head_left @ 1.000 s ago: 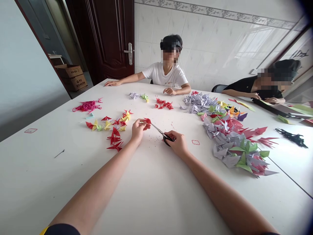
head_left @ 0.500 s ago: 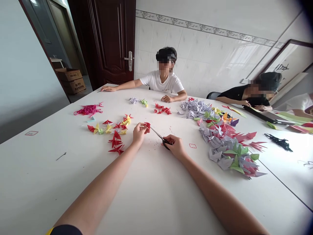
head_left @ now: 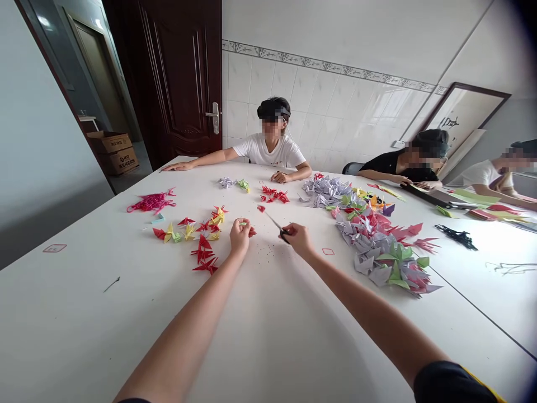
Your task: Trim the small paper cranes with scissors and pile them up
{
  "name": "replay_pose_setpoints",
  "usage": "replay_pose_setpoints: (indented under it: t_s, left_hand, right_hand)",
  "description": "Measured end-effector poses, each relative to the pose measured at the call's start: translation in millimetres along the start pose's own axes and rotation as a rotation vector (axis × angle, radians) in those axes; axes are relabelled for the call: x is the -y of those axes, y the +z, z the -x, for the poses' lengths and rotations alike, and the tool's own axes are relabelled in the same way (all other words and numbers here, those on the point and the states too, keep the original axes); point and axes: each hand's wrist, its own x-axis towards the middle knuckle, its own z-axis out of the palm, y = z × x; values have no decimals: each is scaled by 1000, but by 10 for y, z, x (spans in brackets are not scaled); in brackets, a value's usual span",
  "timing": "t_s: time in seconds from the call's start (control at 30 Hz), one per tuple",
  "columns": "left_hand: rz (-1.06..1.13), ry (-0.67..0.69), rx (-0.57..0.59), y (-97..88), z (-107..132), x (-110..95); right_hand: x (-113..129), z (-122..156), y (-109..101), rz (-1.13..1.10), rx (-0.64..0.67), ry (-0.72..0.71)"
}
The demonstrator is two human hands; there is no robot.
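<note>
My right hand (head_left: 300,239) grips black-handled scissors (head_left: 274,223), their blades pointing up and to the left. At the blade tips is a small red folded-paper piece (head_left: 260,209); whether it is stuck on them or falling I cannot tell. My left hand (head_left: 240,236) is curled closed just left of the blades, apart from them. Something small with a greenish tint shows at its fingers, too small to name. Tiny paper specks (head_left: 266,254) are scattered on the table between my hands. Left of my left hand lie red and yellow paper cranes (head_left: 204,244).
A large heap of paper cranes (head_left: 377,246) covers the right side. Red cranes (head_left: 274,195) and pink cord (head_left: 151,201) lie farther back. Black cords (head_left: 456,237) are at right. A person in a white shirt (head_left: 272,146) sits opposite; others sit at the right.
The red paper piece has left my left fingers and is now at the scissor tips. My left hand has curled in. The camera view has shifted slightly right.
</note>
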Motion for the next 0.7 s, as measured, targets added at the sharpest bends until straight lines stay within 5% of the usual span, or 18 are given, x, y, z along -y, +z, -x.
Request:
replay_pose_setpoints:
  t_s: [0.17, 0.3, 0.5, 0.7]
  left_hand:
    - [-19, -12, -3, 6, -18, 7]
    - [-30, -26, -1, 15, -5, -11]
    - [-57, -32, 38, 25, 22, 1]
    - [-104, 9, 62, 14, 8, 91]
  right_hand:
    - [245, -593, 2, 108, -152, 115]
    - [347, -576, 126, 114, -135, 114]
    - [583, -233, 343, 18, 141, -96]
    - [1040, -152, 424, 199, 429, -312]
